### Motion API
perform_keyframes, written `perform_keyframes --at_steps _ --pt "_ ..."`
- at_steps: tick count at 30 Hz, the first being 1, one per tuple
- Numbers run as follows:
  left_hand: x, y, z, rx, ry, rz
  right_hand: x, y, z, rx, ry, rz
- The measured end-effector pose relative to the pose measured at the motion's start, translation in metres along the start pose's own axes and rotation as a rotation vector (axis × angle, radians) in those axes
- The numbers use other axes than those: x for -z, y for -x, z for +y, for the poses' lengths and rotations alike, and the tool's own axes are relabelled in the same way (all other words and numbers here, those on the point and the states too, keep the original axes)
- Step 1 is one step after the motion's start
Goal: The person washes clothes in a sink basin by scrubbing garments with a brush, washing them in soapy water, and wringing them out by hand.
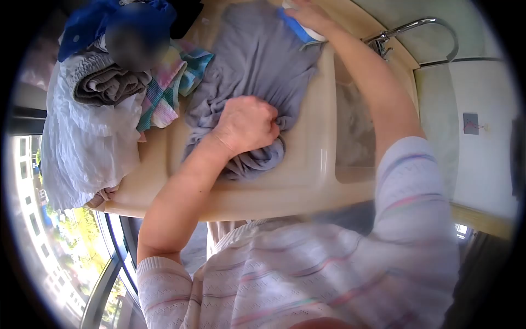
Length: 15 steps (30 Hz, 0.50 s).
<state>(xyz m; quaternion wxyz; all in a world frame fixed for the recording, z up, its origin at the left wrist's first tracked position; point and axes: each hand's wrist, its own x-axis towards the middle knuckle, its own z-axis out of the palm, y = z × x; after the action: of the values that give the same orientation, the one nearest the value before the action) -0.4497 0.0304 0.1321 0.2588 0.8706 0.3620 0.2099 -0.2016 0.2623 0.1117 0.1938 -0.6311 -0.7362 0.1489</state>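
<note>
A wet-looking grey garment [257, 60] lies spread over the sloping ledge of a cream laundry sink [309, 164]. My left hand [247, 123] is closed in a fist on its bunched lower part, pressing it against the ledge. Up at the top edge, my right hand [309, 15] grips a blue-and-white brush-like block [297, 26]. The block meets the garment's upper right corner, and its exact kind is partly hidden by the fingers.
Piled clothes stand at the left: a blue cloth [85, 30], a rolled brown garment [112, 85], a white garment [96, 142] and a checked cloth [164, 93]. Cloudy water [353, 120] fills the basin at right, beneath a chrome faucet [424, 23]. A window [82, 236] is lower left.
</note>
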Motion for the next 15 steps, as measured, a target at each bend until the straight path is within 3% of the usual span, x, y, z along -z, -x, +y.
perform_keyframes --at_steps 1,2,4,5,7,10,13,15 --pt "0.003 -0.001 0.003 -0.01 0.005 -0.022 0.005 0.001 0.017 0.069 -0.221 0.025" --pt "0.009 0.0 0.004 -0.016 0.01 -0.042 0.053 0.044 -0.017 -0.215 -0.248 -0.087" --pt "0.021 0.001 0.009 0.003 0.009 -0.1 0.07 0.049 -0.001 -0.401 -0.315 -0.184" --pt "0.023 0.006 0.011 -0.034 -0.049 -0.007 0.068 0.053 -0.001 -0.501 -0.351 -0.231" --pt "0.022 0.004 0.021 -0.117 -0.179 0.173 0.063 0.058 0.006 -0.428 -0.309 -0.269" --pt "-0.011 -0.004 0.042 -0.086 -0.234 0.168 0.065 0.069 -0.009 -0.304 -0.256 -0.35" --pt "-0.032 -0.004 0.032 -0.093 -0.315 0.191 0.086 0.087 -0.05 -0.388 0.122 -0.178" --pt "-0.017 0.001 0.032 0.174 0.326 0.063 0.089 0.058 -0.013 -0.324 -0.159 -0.025"
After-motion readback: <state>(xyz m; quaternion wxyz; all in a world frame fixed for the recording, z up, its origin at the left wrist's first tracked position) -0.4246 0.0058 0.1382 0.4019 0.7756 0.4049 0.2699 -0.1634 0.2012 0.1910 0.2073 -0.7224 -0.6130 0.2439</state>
